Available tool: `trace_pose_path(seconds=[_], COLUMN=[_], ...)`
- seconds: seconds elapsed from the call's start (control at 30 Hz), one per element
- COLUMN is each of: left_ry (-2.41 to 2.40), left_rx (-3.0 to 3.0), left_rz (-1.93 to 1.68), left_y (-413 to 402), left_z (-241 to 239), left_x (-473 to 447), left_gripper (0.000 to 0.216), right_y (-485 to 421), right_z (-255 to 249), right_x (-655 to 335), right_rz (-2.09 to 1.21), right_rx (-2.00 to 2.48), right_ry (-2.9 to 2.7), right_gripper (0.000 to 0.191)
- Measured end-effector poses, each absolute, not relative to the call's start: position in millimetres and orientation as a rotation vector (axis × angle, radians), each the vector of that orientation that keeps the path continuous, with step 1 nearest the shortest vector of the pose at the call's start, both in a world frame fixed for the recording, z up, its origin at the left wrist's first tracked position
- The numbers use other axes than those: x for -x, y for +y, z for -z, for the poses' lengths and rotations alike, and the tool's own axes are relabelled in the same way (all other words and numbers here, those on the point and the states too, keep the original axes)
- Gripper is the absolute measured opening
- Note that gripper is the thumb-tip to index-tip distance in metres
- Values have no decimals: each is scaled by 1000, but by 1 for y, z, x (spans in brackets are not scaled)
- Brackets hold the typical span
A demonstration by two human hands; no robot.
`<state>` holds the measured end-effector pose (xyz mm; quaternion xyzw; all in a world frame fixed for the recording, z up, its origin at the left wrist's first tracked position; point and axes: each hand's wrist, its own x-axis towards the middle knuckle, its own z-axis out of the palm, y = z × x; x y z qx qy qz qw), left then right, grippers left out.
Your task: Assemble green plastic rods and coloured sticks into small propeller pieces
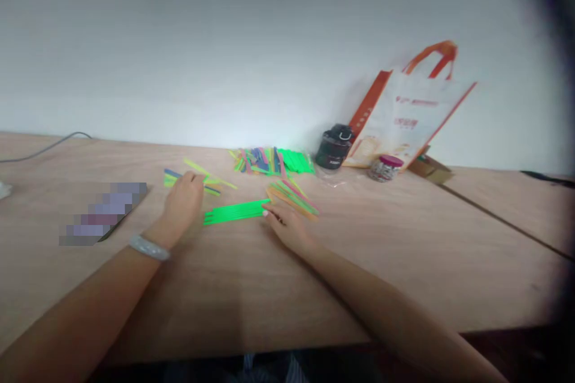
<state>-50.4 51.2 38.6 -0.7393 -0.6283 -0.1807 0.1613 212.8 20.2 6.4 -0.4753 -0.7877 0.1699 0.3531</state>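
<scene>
A row of bright green strips [236, 210] lies side by side on the table between my hands. My right hand [291, 230] has its thumb and index finger closed at the right end of this row. Over a loose pile of yellow and blue strips [171, 177], my left hand [184, 196] has its fingers bent together; what they pinch is blurred and partly hidden. Just beyond my right hand rests a fanned bundle of orange, green and pink strips [294, 197].
Farther back, clear packs hold multicoloured strips [258, 160] and green strips [296, 161]. A black lidded container [333, 149], a jar with a pink lid [385, 169] and a white-and-orange bag [404, 116] stand along the wall. A phone [108, 212] lies at left.
</scene>
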Motion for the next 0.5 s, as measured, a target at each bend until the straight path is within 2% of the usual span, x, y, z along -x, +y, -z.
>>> trace_pose_path(seconds=[0.3, 0.5], left_ry=[-1974, -1917], left_rx=[2060, 2074], left_rz=[346, 329], left_y=[63, 60], left_z=[-29, -29], left_x=[73, 74], left_gripper=[30, 28], right_y=[29, 41], right_z=[-8, -11], right_x=[-223, -243], right_rz=[-281, -96], right_rx=[1270, 1528], right_ry=[-2032, -2000], right_gripper=[25, 23])
